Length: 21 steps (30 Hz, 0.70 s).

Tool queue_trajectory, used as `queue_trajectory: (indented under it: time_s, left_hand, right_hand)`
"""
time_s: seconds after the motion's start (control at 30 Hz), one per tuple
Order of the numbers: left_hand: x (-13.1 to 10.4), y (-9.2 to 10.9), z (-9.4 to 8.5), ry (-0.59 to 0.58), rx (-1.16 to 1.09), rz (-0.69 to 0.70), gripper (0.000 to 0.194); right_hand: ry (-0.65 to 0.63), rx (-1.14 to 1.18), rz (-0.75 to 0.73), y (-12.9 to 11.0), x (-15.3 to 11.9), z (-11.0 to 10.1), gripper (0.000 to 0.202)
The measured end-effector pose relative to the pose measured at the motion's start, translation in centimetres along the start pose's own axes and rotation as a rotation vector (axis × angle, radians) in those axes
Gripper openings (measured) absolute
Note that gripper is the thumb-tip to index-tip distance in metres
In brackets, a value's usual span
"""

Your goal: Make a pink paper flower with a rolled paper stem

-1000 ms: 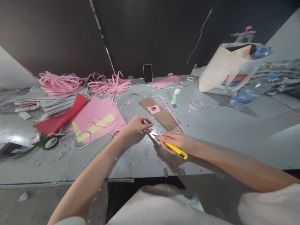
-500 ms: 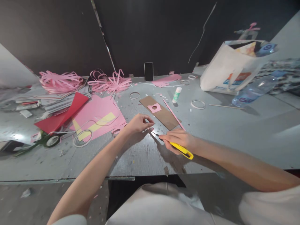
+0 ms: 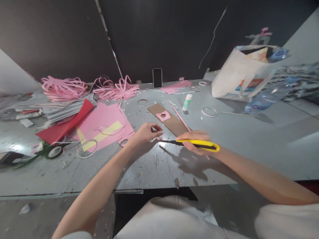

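Observation:
My left hand pinches a small pale pink piece between thumb and fingers above the grey table. My right hand is closed around a yellow utility knife, whose dark blade points left and its tip is at the small piece. Just beyond my hands lies a brown cardboard strip, with a pink paper scrap with a hole on it. A thin pink strip runs beside the cardboard, its near part passing under my right hand.
Pink sheets, a red sheet and green tape lie left. A glue stick, upright phone and wire ring stand or lie behind; a white bag and bottle are right.
My right hand has moved slightly right and up, and the knife has turned to lie nearly level, with its blade more exposed to view. My left hand keeps its pinch.

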<state>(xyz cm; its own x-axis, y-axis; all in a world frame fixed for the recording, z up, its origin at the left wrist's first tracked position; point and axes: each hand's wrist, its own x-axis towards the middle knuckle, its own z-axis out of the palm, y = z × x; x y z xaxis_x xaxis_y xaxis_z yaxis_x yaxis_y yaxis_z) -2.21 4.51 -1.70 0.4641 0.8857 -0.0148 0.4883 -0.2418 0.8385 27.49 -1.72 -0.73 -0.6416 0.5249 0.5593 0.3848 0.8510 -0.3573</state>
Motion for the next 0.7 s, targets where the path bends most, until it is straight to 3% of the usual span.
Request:
queue_trajectory:
  time_s: [0.2, 0.43, 0.7]
  left_hand:
    - [-0.4, 0.6, -0.2, 0.041, 0.026, -0.080, 0.027]
    - [-0.1, 0.2, 0.2, 0.044, -0.006, -0.074, 0.025]
    - [0.1, 0.3, 0.5, 0.039, -0.056, -0.080, 0.020]
  right_hand:
    - [-0.006, 0.338, 0.150, 2.2, 0.9, -2.2, 0.017]
    - [-0.066, 0.363, -0.039, 2.2, 1.1, -1.2, 0.028]
    - [-0.056, 0.353, -0.057, 1.2, 1.5, -1.3, 0.027]
